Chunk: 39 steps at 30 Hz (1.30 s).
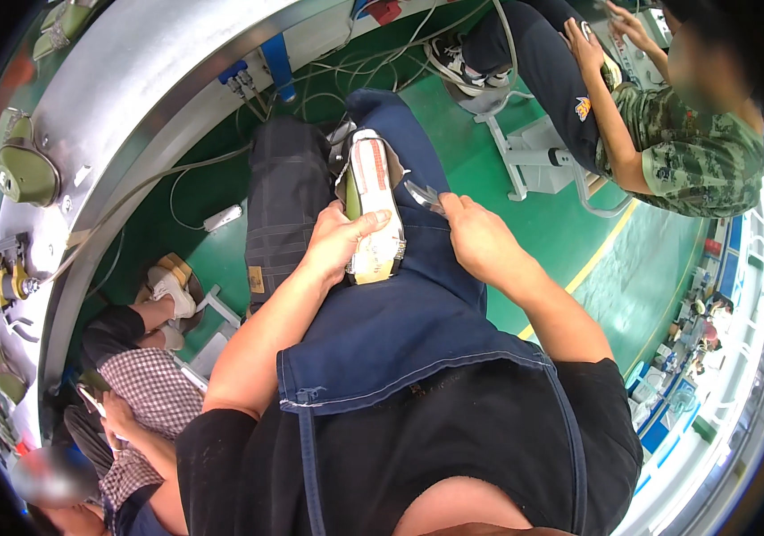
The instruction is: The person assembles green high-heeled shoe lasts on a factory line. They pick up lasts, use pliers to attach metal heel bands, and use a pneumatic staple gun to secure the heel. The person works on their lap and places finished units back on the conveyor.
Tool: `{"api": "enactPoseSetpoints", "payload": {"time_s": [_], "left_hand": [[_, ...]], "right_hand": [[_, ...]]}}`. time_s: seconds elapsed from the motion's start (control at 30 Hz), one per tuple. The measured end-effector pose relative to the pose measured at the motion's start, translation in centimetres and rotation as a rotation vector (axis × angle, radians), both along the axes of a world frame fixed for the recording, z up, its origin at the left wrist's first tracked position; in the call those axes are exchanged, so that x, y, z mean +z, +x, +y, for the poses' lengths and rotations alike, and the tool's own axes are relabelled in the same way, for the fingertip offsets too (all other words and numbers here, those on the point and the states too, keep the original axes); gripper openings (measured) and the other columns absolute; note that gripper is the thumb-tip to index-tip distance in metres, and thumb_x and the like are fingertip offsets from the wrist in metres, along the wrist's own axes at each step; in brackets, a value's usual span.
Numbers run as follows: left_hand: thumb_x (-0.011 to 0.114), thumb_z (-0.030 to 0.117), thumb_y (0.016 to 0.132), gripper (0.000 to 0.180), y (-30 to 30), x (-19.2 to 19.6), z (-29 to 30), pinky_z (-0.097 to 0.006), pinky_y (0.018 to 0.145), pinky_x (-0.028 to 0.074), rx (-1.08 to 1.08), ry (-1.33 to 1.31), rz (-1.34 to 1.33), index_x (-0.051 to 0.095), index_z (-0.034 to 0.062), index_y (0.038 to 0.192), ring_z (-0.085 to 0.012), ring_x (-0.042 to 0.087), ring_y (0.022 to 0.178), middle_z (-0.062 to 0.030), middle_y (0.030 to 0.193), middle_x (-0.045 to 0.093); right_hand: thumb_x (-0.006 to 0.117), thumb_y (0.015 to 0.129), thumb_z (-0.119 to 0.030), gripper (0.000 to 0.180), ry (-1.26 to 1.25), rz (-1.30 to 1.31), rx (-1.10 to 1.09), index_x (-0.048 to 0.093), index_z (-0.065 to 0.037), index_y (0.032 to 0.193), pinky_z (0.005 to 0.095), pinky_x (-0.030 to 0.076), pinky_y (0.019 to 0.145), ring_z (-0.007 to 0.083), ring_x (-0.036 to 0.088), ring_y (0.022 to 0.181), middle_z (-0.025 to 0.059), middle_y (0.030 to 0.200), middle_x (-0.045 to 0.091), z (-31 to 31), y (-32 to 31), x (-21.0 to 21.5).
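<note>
A green shoe last (352,201) lies bottom up across my lap, its far end by my knees. Its underside carries a white insole (371,201) with a reddish striped patch, yellowish at the near end. The rough dark edge of a shoe upper stands around the insole. My left hand (339,241) is closed around the last's left side, its thumb pressed flat on the insole. To the right of the last, my right hand (480,237) grips a shiny metal hand tool (425,196). The tool's curved head points toward the last, apart from it; its exact kind is unclear.
A curved metal workbench (145,67) runs along the left, with more green lasts (29,174) on it. Cables hang and lie on the green floor (538,246). One seated person (685,147) works at far right, another (145,384) sits at near left.
</note>
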<state>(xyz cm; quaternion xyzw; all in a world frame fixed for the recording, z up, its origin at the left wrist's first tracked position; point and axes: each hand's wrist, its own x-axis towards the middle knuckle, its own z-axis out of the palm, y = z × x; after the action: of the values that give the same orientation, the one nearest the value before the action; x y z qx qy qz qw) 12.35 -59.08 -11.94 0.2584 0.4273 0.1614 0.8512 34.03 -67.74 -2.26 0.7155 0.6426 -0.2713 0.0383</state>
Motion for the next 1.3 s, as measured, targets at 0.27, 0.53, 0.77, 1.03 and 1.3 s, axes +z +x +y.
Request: {"api": "enactPoseSetpoints", "payload": {"time_s": [0.27, 0.53, 0.77, 1.03, 1.3], "left_hand": [[0.081, 0.017, 0.09, 0.052, -0.1, -0.6, -0.1, -0.038, 0.088, 0.062, -0.022, 0.023, -0.001, 0.057, -0.0081, 0.129, -0.0247, 0.076, 0.094, -0.0183, 0.111, 0.074], [0.082, 0.015, 0.089, 0.053, 0.0, -0.3, 0.1, -0.037, 0.084, 0.063, -0.011, 0.026, -0.031, 0.056, -0.0114, 0.127, -0.0252, 0.076, 0.094, -0.0214, 0.11, 0.073], [0.079, 0.015, 0.091, 0.052, -0.1, -0.5, 0.2, -0.039, 0.092, 0.06, -0.029, 0.012, -0.03, 0.057, -0.0086, 0.131, -0.0251, 0.075, 0.099, -0.0189, 0.113, 0.073], [0.08, 0.015, 0.09, 0.05, -0.1, -0.2, 0.4, -0.037, 0.089, 0.061, -0.03, 0.031, -0.013, 0.057, -0.0081, 0.128, -0.0234, 0.076, 0.096, -0.0179, 0.111, 0.074], [0.081, 0.016, 0.089, 0.052, -0.2, -0.4, 0.5, -0.036, 0.087, 0.061, -0.029, 0.039, -0.032, 0.058, -0.0079, 0.128, -0.0228, 0.076, 0.095, -0.0172, 0.11, 0.074]], "right_hand": [[0.052, 0.093, 0.0, 0.019, 0.015, -0.085, 0.019, 0.053, 0.006, 0.111, 0.0512, 0.058, 0.083, 0.0442, 0.069, 0.096, 0.0297, 0.102, 0.065, 0.3, -1.0, -0.7], [0.051, 0.094, -0.002, 0.016, -0.021, -0.138, 0.022, 0.052, 0.004, 0.109, 0.0522, 0.059, 0.079, 0.0444, 0.071, 0.091, 0.028, 0.098, 0.067, 0.7, -1.4, -0.7], [0.05, 0.095, -0.001, 0.014, -0.081, -0.09, 0.018, 0.051, 0.004, 0.108, 0.053, 0.058, 0.078, 0.0453, 0.071, 0.09, 0.0285, 0.098, 0.068, 0.9, -1.4, -0.7], [0.049, 0.095, 0.0, 0.012, -0.087, -0.024, 0.042, 0.049, 0.005, 0.107, 0.0541, 0.057, 0.077, 0.0474, 0.07, 0.086, 0.0296, 0.094, 0.068, 1.1, -1.1, -0.7], [0.05, 0.093, 0.001, 0.014, -0.088, -0.038, 0.092, 0.05, 0.005, 0.107, 0.0522, 0.058, 0.074, 0.0458, 0.071, 0.083, 0.0289, 0.093, 0.068, 1.1, -1.4, -1.0]]}}
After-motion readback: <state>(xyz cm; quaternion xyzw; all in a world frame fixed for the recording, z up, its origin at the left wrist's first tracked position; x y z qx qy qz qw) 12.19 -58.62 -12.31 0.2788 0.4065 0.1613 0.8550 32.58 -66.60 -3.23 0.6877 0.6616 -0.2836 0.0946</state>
